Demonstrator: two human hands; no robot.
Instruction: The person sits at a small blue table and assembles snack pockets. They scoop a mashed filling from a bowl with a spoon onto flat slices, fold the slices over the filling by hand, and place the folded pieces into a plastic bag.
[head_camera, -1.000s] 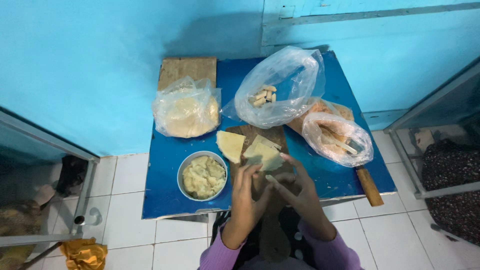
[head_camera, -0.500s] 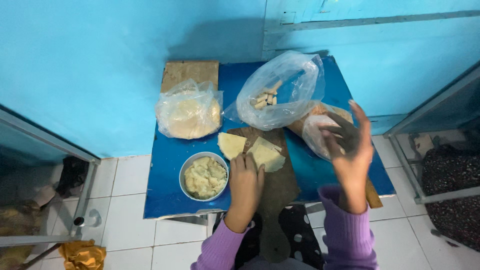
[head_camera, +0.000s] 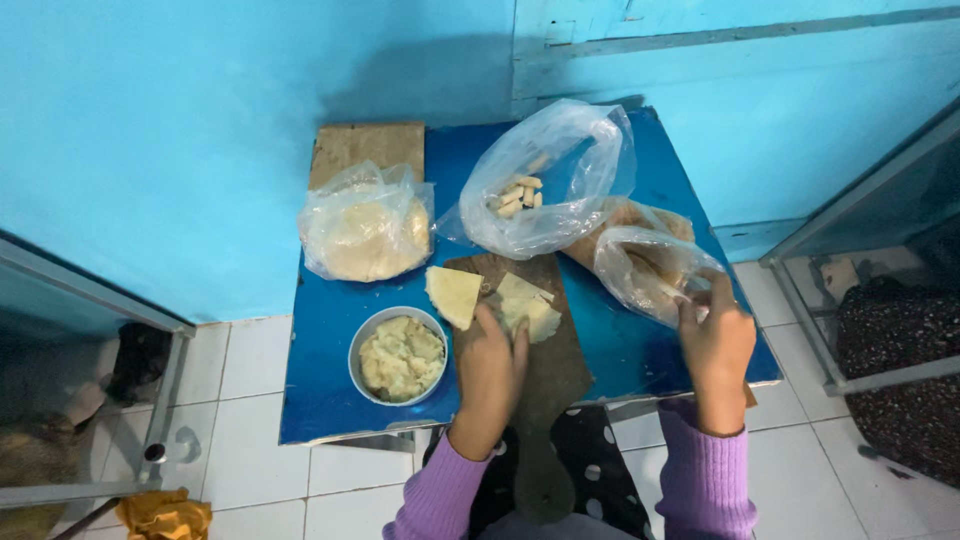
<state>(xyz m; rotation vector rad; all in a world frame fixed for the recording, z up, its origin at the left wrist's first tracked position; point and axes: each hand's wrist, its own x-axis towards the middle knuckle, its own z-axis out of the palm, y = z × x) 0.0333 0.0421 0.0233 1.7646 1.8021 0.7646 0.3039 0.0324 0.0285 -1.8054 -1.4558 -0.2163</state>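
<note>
Blue table (head_camera: 330, 400) fills view, wall behind. Big clear bag w/ small pale pieces (head_camera: 545, 180) at back centre; dough bag (head_camera: 365, 225) back left. Smaller clear bag (head_camera: 650, 265) at right edge, mouth facing person. Right hand (head_camera: 715, 345) just below it, fingers pinching bag's near rim — narrow grip on plastic. Wooden board (head_camera: 545, 350) runs front-to-back, handle toward person. Left hand (head_camera: 490, 365) flat on board, fingers spread, pressing folded dough sheet (head_camera: 525, 305); holds nothing closed. Triangular dough piece (head_camera: 452, 295) just left. Metal bowl of filling (head_camera: 400, 355) left of board, nearer left hand.
</note>
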